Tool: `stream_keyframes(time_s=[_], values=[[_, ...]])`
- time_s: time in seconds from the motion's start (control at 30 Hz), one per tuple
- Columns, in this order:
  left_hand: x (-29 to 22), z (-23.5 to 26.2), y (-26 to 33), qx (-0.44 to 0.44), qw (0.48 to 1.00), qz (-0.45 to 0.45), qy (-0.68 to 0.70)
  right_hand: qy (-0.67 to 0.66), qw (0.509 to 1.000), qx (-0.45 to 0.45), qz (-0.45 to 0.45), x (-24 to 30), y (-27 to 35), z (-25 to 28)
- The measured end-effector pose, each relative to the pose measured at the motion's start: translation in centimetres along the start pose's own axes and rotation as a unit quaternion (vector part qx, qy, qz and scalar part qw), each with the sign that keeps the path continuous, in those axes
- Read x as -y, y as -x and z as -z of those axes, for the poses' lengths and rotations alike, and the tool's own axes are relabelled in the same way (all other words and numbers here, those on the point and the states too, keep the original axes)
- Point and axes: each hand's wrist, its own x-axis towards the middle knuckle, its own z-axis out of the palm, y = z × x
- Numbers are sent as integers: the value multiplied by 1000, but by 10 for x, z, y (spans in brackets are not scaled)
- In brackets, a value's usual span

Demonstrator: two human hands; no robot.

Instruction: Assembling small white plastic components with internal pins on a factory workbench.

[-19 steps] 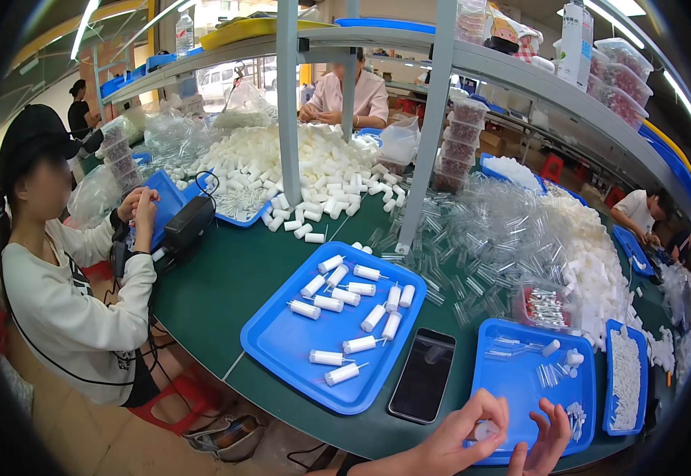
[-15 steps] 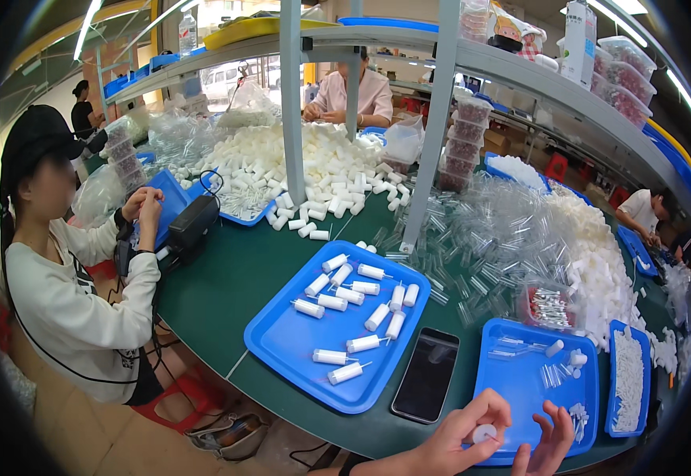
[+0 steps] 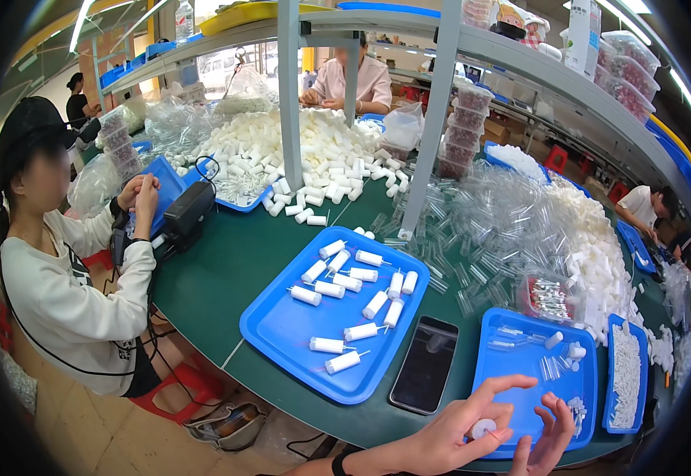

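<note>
My left hand [image 3: 456,424] is closed around a small white cylinder [image 3: 483,428], its round end facing outward and its index finger lifted off. Just to the right, my right hand [image 3: 553,435] is held with curled fingers apart, with nothing visible in it. Both hands are over the near edge of a blue tray [image 3: 484,373]. That tray holds clear tubes [image 3: 551,368], a few white cylinders [image 3: 575,351] and small white pieces [image 3: 577,408]. To the left, a larger blue tray [image 3: 274,333] carries several white cylinders with thin pins [image 3: 343,362].
A black phone [image 3: 423,366] lies between the trays. A narrow blue tray of small white pieces [image 3: 624,381] sits at right. Behind are piles of clear tubes [image 3: 504,218] and white cylinders [image 3: 282,151], beneath a shelf on grey posts [image 3: 431,119]. A co-worker [image 3: 68,285] sits at left.
My left index finger has straightened and lifted away from the white cylinder, which stays in the hand. My right hand has barely moved. The whole view has shifted slightly.
</note>
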Motion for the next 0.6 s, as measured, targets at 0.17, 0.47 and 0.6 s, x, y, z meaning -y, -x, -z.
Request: stream_keyframes(time_s=[0.17,0.47,0.6], values=[[-4,3,-3,1,999,0,42,35,999,3,-18,2,-2,0],[10,-5,-7,-47,995,35,75,67,995,69,-26,1,-2,5],[9,-11,-9,4,999,39,-29,10,997,54,-50,0,2,0]])
